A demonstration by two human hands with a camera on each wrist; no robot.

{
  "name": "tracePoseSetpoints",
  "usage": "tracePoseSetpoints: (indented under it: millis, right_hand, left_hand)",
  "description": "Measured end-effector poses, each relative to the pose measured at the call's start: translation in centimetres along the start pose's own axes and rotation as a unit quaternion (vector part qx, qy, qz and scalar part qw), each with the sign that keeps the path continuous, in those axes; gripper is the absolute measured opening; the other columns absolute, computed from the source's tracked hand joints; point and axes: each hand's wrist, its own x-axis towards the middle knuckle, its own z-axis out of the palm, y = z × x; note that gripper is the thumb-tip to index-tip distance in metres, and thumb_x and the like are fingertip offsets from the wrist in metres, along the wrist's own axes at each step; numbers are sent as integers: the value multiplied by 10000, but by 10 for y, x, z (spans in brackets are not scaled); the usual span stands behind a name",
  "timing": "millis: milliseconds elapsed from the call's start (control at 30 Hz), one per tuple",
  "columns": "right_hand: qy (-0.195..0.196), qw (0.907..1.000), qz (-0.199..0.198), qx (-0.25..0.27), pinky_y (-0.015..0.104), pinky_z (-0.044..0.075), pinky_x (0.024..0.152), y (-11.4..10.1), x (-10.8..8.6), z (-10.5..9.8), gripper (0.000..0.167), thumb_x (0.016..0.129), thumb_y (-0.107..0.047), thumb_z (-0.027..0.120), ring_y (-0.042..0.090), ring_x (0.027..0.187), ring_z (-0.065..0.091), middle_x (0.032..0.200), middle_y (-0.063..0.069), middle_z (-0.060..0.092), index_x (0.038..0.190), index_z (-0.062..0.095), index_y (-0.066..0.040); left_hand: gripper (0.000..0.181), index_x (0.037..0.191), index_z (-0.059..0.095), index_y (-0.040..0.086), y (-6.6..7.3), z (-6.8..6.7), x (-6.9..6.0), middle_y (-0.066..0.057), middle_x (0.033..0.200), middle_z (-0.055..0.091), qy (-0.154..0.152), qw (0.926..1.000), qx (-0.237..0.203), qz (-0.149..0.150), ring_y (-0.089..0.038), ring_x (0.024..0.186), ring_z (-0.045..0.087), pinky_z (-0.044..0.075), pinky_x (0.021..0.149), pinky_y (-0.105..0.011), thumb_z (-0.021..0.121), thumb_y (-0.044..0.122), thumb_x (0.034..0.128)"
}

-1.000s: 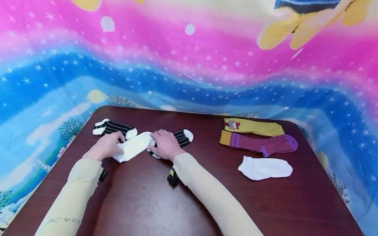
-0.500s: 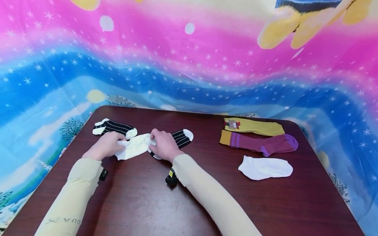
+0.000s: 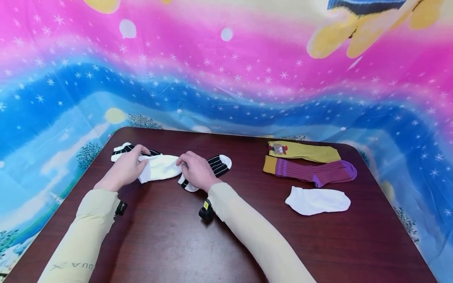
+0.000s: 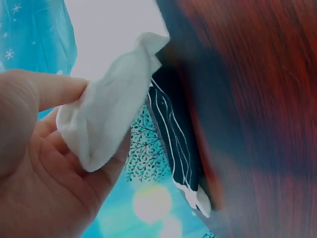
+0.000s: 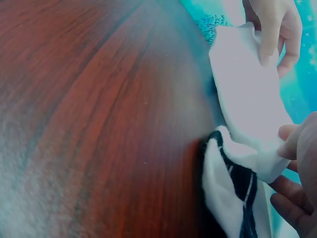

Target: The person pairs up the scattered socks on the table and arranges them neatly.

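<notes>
Backdrop: we see a bright printed cloth (image 3: 226, 78) hanging behind everything.
Table: a dark brown table (image 3: 166, 243) fills the lower part, its grain running left to right.
Purple sock: the purple sock (image 3: 304, 171) lies well to our right, mustard cuff to the left, toe to the right.
Yellow sock: just beyond it, the yellow sock (image 3: 304, 152) runs nearly parallel, animal patch at its left end.
Loose white sock: the loose white sock (image 3: 318, 201) lies on the near side of the purple one, also lengthwise left to right.
Held white sock: we have the held white sock (image 3: 162, 167) stretched between our hands at centre-left; its long axis runs almost straight across, open cuff left, closed end right.
Striped socks: the left striped sock (image 3: 124, 149) is partly hidden behind our left hand; the right striped sock (image 3: 218, 166) slants away beneath our right.
Left hand: our left hand (image 3: 125, 167) pinches the cuff between thumb and fingers.
Right hand: our right hand (image 3: 197, 169) pinches the closed end.
</notes>
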Motion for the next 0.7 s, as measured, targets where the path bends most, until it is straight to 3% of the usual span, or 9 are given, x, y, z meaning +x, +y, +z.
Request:
tracePoseSetpoints:
  millis: [133,200,300,400,533,700]
  right_hand:
    - [9,10000,-23,95,227,455,777,2,1,-5,271,1012,-66,521,99,855,554,1037,-41,576,1101,739,-200]
    - [-13,10000,-6,93,221,444,760,3,1,-8,320,1009,-48,506,102,846,534,1038,-28,550,1117,760,-211]
    - [-62,10000,-27,40,208,430,753,5,1,-12,376,1011,-34,480,101,839,508,1036,-17,516,1160,777,-209]
    - [-79,9999,-72,44,209,426,759,5,1,-15,378,1021,-49,458,105,836,499,1029,-19,497,1202,766,-173]
    - [-165,9997,-131,76,221,431,780,5,-1,-20,385,1025,-65,433,114,857,503,1053,-17,489,1275,720,-127]
    - [-344,9992,-101,165,232,443,754,9,-7,-31,428,989,-12,493,115,838,510,1126,-4,464,1377,642,-111]
  left_hand:
    - [244,1235,377,1,0,-1,0,-235,972,608,301,9991,-180,232,-239,624,516,428,643,-423,513,60,1041]
    - [188,1160,380,30,0,-2,0,-229,916,593,458,9979,-186,429,-252,604,482,414,652,-433,512,15,1027]
    - [145,1019,446,54,2,-3,0,-167,833,570,660,9955,-117,676,-272,655,466,397,682,-440,511,-68,975]
    - [176,920,569,62,5,-4,-1,-151,862,598,654,9954,-63,692,-325,765,528,431,726,-468,491,-92,953]
    - [237,978,706,23,8,-5,0,-215,1093,660,496,9974,-27,526,-390,1001,598,464,850,-531,481,-49,986]
    - [311,1172,702,-15,11,-6,1,-247,1235,614,308,9989,-79,350,-381,1032,558,422,824,-496,516,-30,923]
